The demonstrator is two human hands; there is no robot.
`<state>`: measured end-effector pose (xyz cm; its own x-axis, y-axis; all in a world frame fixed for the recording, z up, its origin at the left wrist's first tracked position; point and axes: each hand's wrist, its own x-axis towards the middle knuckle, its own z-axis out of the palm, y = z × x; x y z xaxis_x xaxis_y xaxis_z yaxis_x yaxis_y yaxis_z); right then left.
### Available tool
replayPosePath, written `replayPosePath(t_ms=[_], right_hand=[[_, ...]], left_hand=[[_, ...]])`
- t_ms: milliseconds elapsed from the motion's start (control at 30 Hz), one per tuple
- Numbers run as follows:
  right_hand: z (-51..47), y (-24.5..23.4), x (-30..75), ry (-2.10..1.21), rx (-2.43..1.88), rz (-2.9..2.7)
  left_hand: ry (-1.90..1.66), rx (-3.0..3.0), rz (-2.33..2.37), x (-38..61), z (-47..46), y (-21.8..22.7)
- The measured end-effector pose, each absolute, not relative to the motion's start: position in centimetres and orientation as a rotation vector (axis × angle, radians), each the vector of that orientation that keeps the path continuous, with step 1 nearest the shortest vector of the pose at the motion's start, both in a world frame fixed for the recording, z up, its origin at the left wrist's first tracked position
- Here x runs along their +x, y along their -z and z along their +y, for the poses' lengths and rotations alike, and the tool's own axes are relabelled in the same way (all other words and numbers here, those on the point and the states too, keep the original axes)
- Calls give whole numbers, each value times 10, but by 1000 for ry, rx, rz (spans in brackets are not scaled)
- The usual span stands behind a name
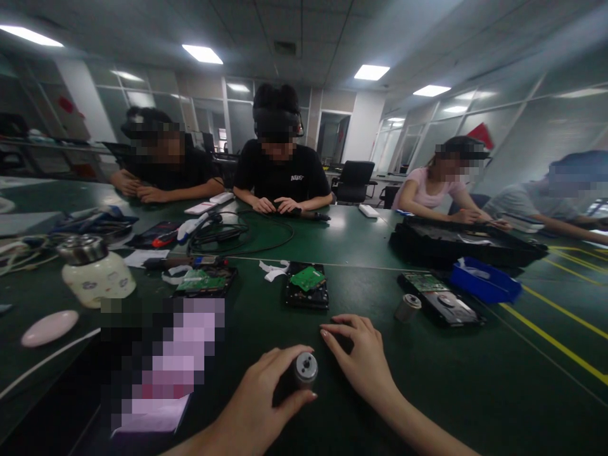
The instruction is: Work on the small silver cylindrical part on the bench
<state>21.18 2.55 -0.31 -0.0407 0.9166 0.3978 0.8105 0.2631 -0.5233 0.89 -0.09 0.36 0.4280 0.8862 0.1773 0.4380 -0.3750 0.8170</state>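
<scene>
My left hand is curled around a small cylindrical metal motor, thumb on the near side and fingers on the far side. The motor stands upright, its round silver end with a dark centre and small holes facing up. Just right of it, my right hand hovers low over or rests on the green table, fingers apart and nothing between them. A second metal motor stands farther right, beside an opened hard drive. Beyond my hands lies another hard drive with a green circuit board on top.
Left of my hands are a pixelated pink screen, a floral bottle and a pale oval object. Cables and another circuit board lie behind. A blue bin and black tray stand right. Several people sit opposite.
</scene>
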Motion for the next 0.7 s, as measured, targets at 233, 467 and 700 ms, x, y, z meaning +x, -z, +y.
replayPosePath(t_ms=[233,467,700], right_hand=[[25,2,212,-230,-1500,-1823],[4,-21,189,-534,-978,-1815],[-4,-28,183,-661,-937,-1901]], left_hand=[[-849,1998,1100,8,0,6],[-849,2011,1086,10,4,9],[-842,2019,1067,10,1,1]])
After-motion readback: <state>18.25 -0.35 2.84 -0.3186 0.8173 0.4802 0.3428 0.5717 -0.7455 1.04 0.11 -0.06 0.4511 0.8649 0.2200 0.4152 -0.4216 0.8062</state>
